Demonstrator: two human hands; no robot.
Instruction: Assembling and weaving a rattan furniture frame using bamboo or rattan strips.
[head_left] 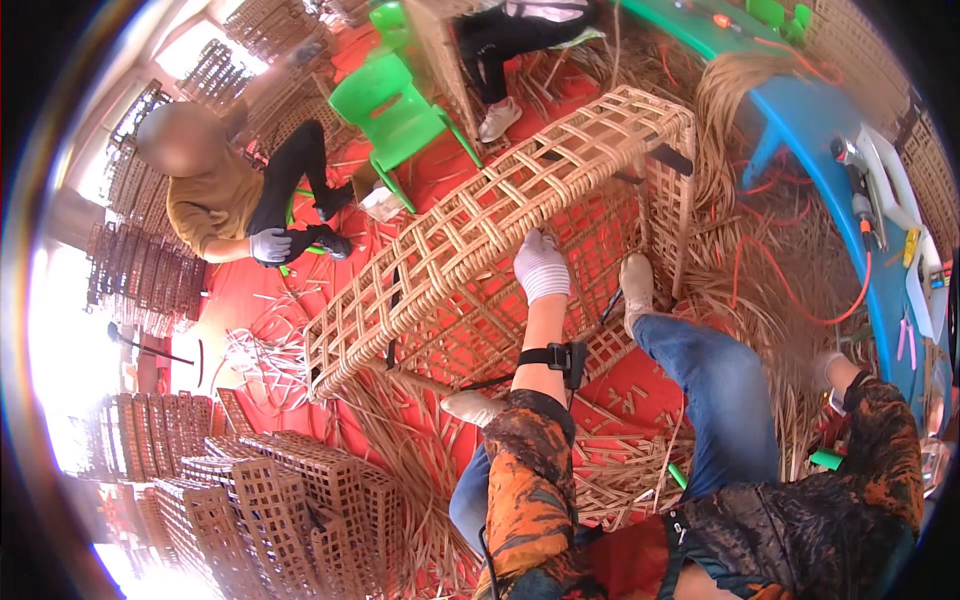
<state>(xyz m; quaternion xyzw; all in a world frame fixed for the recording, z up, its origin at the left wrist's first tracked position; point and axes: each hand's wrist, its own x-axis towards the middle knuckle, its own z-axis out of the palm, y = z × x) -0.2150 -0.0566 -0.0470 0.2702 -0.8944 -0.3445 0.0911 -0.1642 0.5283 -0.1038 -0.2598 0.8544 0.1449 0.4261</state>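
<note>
A long woven rattan frame with an open grid of strips lies tilted across the red floor in front of me. My left hand, in a white glove with a banded cuff, is closed at the near rim of its upper woven panel. The fingertips are partly hidden against the weave. A black strap with a small device sits on that forearm. Far to the right, my right hand is out beside the blue table, smeared and partly hidden by its sleeve. Whatever it may hold cannot be made out.
The blue table carries power tools, a yellow cutter and pink-handled scissors. A red hose loops down. Loose rattan strips cover the floor. Woven racks pile up left. A seated co-worker is near a green chair.
</note>
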